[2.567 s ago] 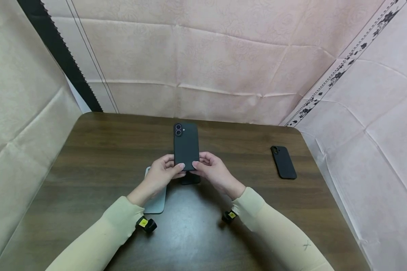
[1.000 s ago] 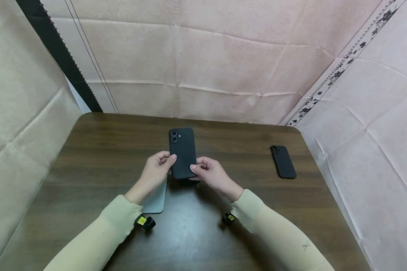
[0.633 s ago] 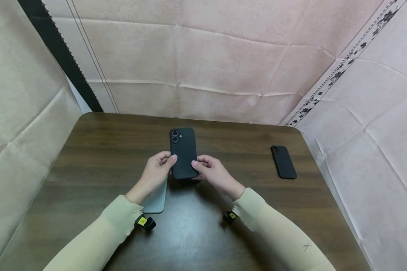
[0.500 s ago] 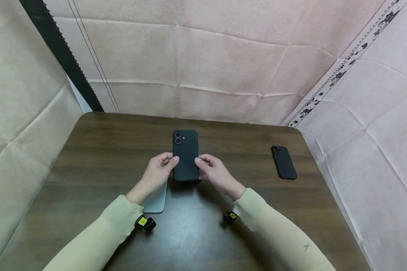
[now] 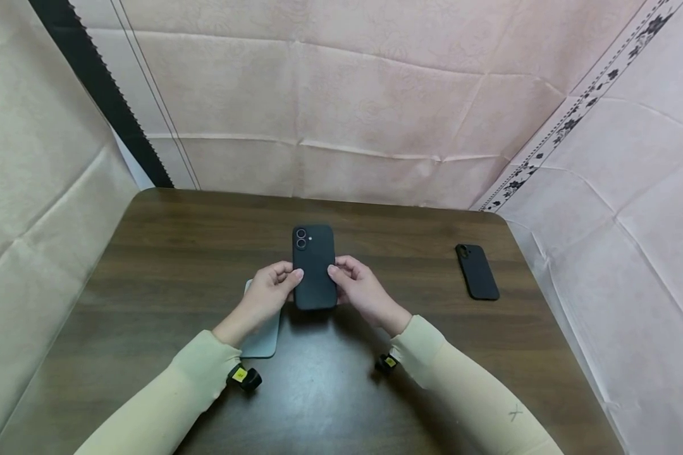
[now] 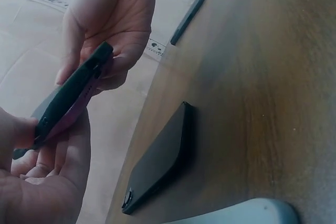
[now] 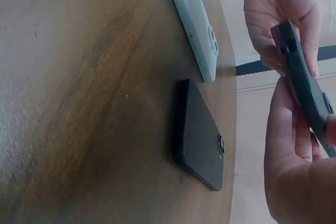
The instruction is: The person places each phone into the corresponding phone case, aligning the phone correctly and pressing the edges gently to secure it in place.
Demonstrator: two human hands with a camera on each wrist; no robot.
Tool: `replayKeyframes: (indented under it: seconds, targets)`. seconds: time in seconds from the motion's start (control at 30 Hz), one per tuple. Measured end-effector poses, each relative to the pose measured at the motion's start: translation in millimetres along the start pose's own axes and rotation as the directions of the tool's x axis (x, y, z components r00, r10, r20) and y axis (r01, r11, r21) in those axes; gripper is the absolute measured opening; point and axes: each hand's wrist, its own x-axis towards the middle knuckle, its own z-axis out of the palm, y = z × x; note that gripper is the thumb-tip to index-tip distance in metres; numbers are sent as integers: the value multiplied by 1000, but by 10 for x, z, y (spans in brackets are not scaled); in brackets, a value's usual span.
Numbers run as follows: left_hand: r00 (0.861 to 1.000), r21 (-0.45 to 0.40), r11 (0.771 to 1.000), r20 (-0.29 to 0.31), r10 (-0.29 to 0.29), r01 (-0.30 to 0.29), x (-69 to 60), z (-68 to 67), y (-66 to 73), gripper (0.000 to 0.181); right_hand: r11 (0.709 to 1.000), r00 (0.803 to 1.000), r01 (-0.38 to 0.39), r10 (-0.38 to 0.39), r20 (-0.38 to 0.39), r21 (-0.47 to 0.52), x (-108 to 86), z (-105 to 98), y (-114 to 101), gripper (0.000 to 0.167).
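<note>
Both hands hold a phone in a dark case [image 5: 314, 272] above the middle of the table, camera end away from me. My left hand [image 5: 269, 289] pinches its left edge, thumb on the back; my right hand [image 5: 360, 285] pinches the right edge likewise. In the left wrist view a purplish phone edge [image 6: 77, 109] shows along the dark case; part of the case looks bowed away from it. The right wrist view also shows the purplish phone [image 7: 287, 72] against the case. Beneath lies a black phone or phone case [image 7: 202, 135], hidden in the head view.
A pale blue-green phone or case [image 5: 262, 341] lies on the wooden table [image 5: 148, 303], partly under my left hand and wrist. Another black phone case [image 5: 477, 272] lies at the right. Cloth sheets [image 5: 375, 107] hang behind and beside the table.
The cased phone shifted slightly left, then back right, and is now lower in the head view. Both thumbs have moved from its bottom end up along its side edges.
</note>
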Motion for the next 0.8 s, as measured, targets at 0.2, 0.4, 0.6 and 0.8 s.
replayKeyframes:
  seconds: [0.2, 0.4, 0.6, 0.8]
  targets:
    - [997, -34, 999, 79, -26, 29, -11, 35, -15, 25, 1000, 999, -2, 3, -33, 5, 12, -9, -9, 31]
    - [995, -40, 999, 95, -22, 26, -15, 43, -20, 33, 1000, 999, 9, -8, -44, 18, 3, -8, -23, 27]
    - [999, -79, 996, -12, 38, -39, 17, -29, 57, 41, 999, 1000, 14, -13, 16, -52, -26, 30, 6, 25]
    - [998, -64, 997, -54, 44, -47, 29, -87, 90, 39, 992, 997, 46, -39, 62, -120, -48, 68, 2, 23]
